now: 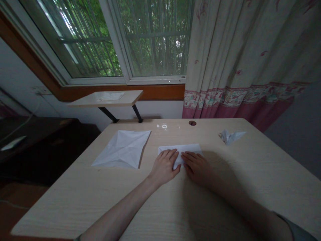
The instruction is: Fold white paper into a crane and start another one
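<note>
White paper [187, 147] lies on the pale worktop [75, 194] in front of me, as seen from my head, under both my hands; its far edge runs nearly straight beyond my fingertips, and a strip of it shows in the gap between the hands; much of the rest is covered, so I cannot tell its whole shape. My left hand [164, 165] rests palm down on its left part, the thumb out toward the right; my right hand [198, 167] rests on its right part, fingers pointing across toward the left; the grip of each is released, laid on the paper rather than closed round anything; the two hands are near each other. To the left, apart from my hand, a creased sheet [122, 149] is spread out, fold lines crossing near its middle; to the right, farther off, sits a small folded paper figure [232, 136] with a pointed end; a round hole [192, 123] is near the far edge. At the far left a raised shelf [85, 99] on dark supports [109, 114] carries another white piece [110, 96]; behind are a window [155, 50] and a patterned curtain [225, 50].
</note>
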`<action>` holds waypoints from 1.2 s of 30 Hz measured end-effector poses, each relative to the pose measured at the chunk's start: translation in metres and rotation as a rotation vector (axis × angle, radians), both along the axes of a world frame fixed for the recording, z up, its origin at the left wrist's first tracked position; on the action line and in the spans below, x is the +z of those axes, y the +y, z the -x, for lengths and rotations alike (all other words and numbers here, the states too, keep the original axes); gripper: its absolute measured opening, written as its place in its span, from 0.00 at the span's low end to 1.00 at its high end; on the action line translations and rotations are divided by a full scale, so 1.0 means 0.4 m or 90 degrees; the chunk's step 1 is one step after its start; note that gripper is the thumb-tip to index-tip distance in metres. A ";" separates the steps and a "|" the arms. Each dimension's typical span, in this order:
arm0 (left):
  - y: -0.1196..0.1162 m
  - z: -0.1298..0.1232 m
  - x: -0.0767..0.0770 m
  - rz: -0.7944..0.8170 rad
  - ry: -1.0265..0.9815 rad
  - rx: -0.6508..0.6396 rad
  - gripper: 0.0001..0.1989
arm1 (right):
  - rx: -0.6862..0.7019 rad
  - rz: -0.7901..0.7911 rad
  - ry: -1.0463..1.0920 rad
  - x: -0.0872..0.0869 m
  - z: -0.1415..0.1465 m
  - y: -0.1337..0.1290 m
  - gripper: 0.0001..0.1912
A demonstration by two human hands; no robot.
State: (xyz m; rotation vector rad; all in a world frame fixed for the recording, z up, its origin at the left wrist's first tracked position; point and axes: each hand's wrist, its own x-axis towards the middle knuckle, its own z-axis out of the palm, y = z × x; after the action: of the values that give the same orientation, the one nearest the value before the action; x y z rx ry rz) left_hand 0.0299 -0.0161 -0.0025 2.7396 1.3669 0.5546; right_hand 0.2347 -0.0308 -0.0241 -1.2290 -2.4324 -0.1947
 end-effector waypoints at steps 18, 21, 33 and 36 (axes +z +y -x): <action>0.007 0.006 -0.023 0.048 -0.011 -0.033 0.32 | 0.021 0.061 0.022 0.002 -0.016 0.010 0.30; 0.010 0.009 -0.026 0.056 -0.008 -0.040 0.33 | 0.019 0.064 0.033 0.000 -0.018 0.012 0.30; 0.021 0.018 -0.038 0.117 -0.031 -0.056 0.36 | 0.007 0.080 0.083 -0.045 -0.035 0.037 0.36; 0.022 0.020 -0.046 0.109 -0.035 -0.063 0.37 | 0.006 0.085 0.062 -0.059 -0.041 0.044 0.35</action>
State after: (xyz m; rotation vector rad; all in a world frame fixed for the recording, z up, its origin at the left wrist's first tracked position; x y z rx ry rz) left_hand 0.0217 -0.0073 -0.0210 2.6170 1.1990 0.4797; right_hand 0.2510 -0.0131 -0.0477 -1.2518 -2.3992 0.0316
